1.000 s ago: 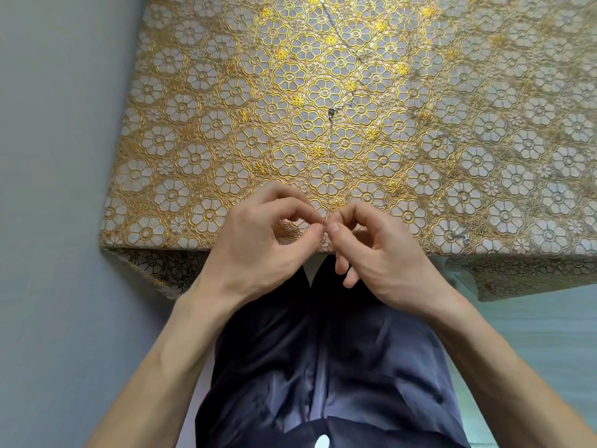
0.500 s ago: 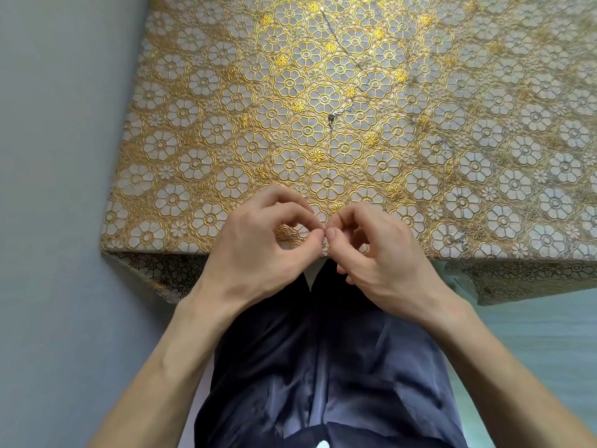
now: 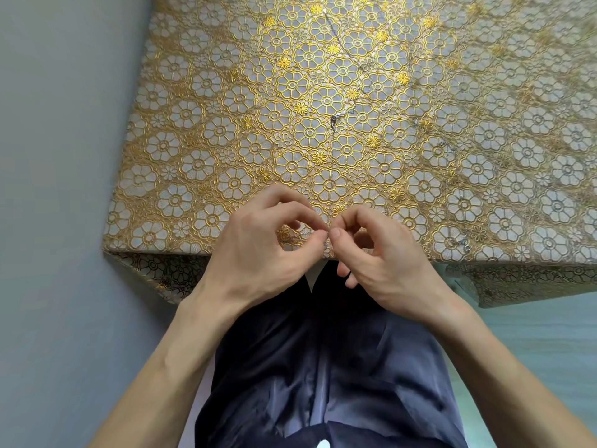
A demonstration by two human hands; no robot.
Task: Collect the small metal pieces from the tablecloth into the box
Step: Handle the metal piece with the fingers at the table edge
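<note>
Both hands meet at the near edge of the surface, low in the middle of the frame. My left hand (image 3: 258,250) and right hand (image 3: 384,263) each have thumb and forefinger curled into a narrow pinch, with the tips almost touching one another. Between those tips I hold a thin metal piece (image 3: 326,242). It looks like a fine sliver hanging with its long axis running up and down the frame, its lower end pointing toward my lap, though it is too small and blurred for me to be sure of its shape. The other fingers of my right hand are tucked loosely under the palm, off the edge of the surface.

More bits lie on the gold flowered tablecloth (image 3: 226,124). A dark hooked piece (image 3: 332,119) sits near the centre of the frame, its length running roughly up and down, well apart from my hands. To its right lies a pale piece (image 3: 414,123), and a little lower and further right a greyish piece (image 3: 444,145); I cannot tell which way either points. An edge piece (image 3: 465,243) lies at the right, close to the near rim, slanting slightly.

Below my hands are my dark trousers (image 3: 323,367). A grey wall (image 3: 58,156) fills the left of the frame.
</note>
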